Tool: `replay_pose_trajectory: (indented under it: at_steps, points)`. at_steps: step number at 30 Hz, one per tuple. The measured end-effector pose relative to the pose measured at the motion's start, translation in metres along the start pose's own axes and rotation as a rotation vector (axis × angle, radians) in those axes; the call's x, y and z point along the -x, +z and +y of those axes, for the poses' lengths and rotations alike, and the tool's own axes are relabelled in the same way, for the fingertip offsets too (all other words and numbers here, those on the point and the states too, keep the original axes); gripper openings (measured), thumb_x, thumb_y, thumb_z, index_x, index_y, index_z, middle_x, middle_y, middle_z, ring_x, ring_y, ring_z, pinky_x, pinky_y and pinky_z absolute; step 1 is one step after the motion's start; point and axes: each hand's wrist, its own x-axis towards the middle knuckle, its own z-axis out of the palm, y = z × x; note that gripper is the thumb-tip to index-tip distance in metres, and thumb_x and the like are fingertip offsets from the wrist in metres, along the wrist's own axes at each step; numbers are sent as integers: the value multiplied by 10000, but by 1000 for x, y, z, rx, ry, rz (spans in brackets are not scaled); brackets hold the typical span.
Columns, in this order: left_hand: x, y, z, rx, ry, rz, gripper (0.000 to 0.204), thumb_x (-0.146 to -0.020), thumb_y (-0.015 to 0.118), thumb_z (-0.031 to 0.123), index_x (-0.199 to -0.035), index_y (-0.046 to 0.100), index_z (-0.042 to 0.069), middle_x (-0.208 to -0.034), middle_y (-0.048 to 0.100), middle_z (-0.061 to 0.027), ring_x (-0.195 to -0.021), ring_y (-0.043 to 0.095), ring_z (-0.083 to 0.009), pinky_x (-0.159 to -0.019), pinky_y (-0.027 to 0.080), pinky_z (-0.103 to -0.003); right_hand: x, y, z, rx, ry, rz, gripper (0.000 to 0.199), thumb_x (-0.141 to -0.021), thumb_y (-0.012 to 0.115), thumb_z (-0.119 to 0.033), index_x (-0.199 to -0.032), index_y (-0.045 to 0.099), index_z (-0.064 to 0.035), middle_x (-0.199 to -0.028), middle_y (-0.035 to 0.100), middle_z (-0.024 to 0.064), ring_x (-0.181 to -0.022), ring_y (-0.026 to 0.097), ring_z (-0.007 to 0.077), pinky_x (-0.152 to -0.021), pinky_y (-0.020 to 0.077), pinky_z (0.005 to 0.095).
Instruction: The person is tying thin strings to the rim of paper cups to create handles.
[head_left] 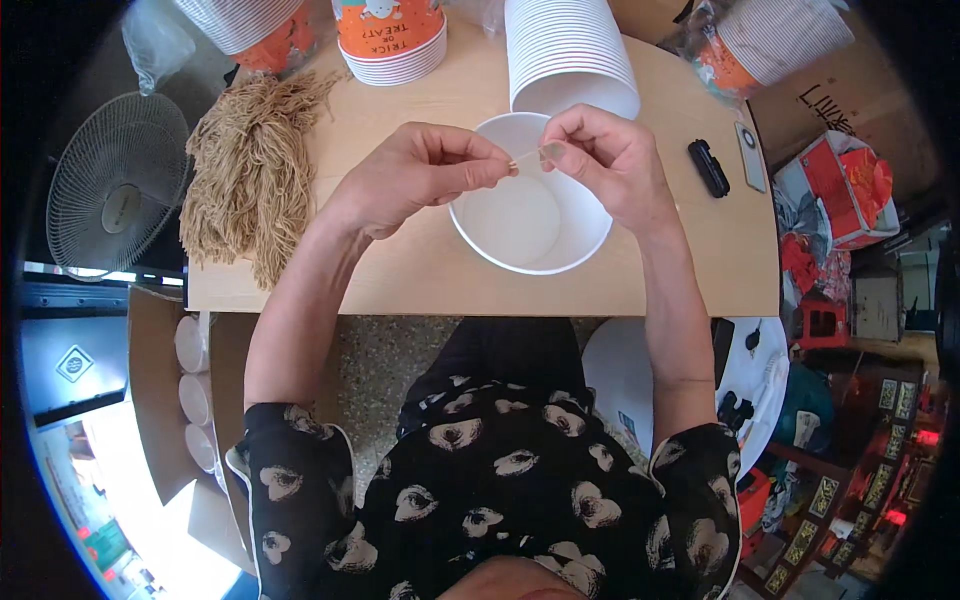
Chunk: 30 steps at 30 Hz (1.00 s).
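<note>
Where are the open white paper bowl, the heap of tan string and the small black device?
Open white paper bowl [500, 225], head view, inner bottom.
Heap of tan string [245, 165], head view, middle of heap.
Small black device [708, 167], head view, its body.

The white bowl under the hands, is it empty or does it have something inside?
Empty. The white bowl stands upright on the table, and its bare white bottom shows.

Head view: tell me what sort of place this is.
Probably a small craft or packing workshop: stacked white paper bowls and a tan string bundle on a wooden table, with boxed cups below.
</note>
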Motion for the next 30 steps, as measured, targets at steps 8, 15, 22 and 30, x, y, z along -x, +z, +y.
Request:
replay_pose_trajectory:
  at_steps: [8,15,22,30]
  points:
    - [0,2,6,73,-34,6,209,-913,699,215,-1028,738,44,-827,700,12,-583,434,-26,-531,363,-172,0,-1,-1,-11,-6,11,111,-929,656,-98,-951,646,10,-787,599,-38,-711,521,5,-623,427,172]
    - [-2,-1,5,3,-59,-27,201,-901,712,220,-1002,744,49,-829,708,7,-594,449,-23,-534,357,-173,1,-5,5,35,-63,-11,112,-927,664,-104,-958,650,3,-795,608,-37,-714,519,5,-629,428,173]
    - [0,1,4,-24,-40,-57,205,-895,717,212,-1011,735,44,-836,717,5,-604,476,-17,-536,357,-171,-2,4,1,-4,-1,19,127,-931,663,-118,-965,645,3,-837,633,-10,-752,557,31,-669,453,190]
    - [4,1,11,-16,-59,-60,258,-960,631,277,-1006,732,44,-789,673,28,-581,422,-26,-531,345,-167,-3,3,8,-35,-60,59,105,-913,687,-115,-937,665,-16,-758,557,-71,-632,428,-10,-552,350,171]
